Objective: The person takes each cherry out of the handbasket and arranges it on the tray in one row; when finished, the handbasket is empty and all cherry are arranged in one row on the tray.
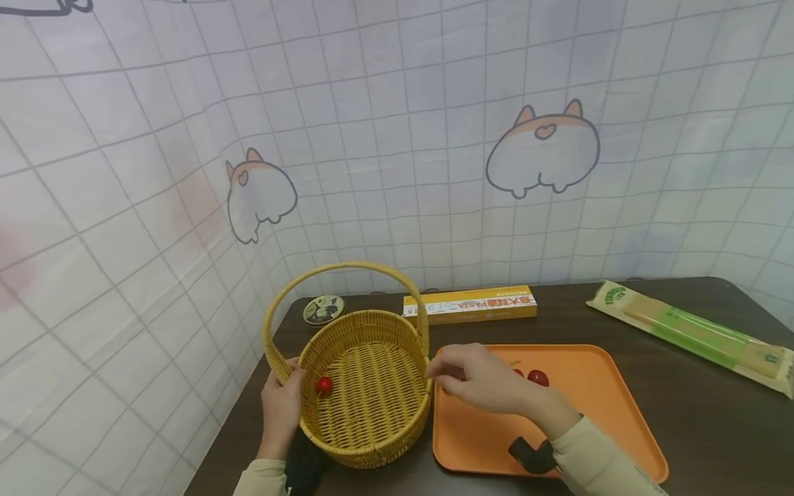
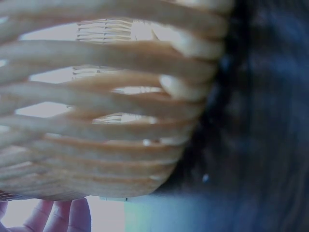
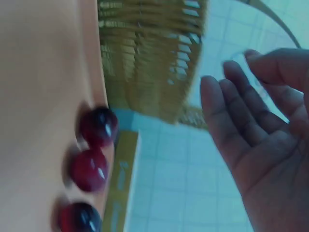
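My left hand [image 1: 282, 396] holds the yellow wicker basket [image 1: 372, 455] at its left side, by the foot of the arched handle. Its fingers [image 2: 79, 215] show past the weave in the left wrist view. A single red cherry [image 1: 324, 386] lies inside the basket near the left wall. Between the basket's right rim and the orange tray [image 1: 583, 427] hovers my right hand [image 1: 477, 377], fingers loosely bent with nothing between them. Dark red cherries [image 3: 90, 170] sit in a row on the tray; in the head view the right hand partly hides them.
Behind the basket lie a round tin [image 1: 324, 310] and a yellow pasta box [image 1: 471, 305]. A long green and clear pasta packet [image 1: 695, 331] rests at the right on the dark table [image 1: 713, 427]. A white gridded cloth [image 1: 397, 172] hangs behind and to the left.
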Demonstrator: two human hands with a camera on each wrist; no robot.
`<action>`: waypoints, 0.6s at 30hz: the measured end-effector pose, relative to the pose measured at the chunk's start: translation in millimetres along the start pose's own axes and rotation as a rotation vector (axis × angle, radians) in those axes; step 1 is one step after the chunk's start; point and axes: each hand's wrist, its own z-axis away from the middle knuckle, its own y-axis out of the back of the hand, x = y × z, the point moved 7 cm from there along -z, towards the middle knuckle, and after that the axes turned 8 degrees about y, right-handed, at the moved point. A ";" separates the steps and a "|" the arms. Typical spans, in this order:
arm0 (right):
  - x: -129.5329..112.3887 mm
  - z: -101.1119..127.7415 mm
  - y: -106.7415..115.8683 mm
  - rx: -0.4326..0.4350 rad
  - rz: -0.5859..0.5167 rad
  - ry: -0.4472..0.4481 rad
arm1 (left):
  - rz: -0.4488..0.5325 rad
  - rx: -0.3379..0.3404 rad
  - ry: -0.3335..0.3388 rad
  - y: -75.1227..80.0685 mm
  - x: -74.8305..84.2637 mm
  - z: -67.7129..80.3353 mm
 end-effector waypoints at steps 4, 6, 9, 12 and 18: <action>-2.1 -11.9 -12.7 0.070 0.031 0.054 | 0.001 0.000 0.000 -0.2 -0.2 0.2; -3.6 -17.6 -18.6 0.102 0.030 0.076 | -0.003 0.002 0.002 0.0 -0.4 0.3; -6.5 -26.2 -28.0 0.103 0.030 0.088 | -0.008 0.003 0.004 0.3 -0.7 0.6; -7.1 -35.1 -39.3 0.071 0.035 0.090 | -0.009 0.005 0.003 0.5 -0.5 0.8; -7.6 -52.8 -63.9 0.019 0.047 0.087 | -0.010 0.018 -0.001 0.1 0.7 0.0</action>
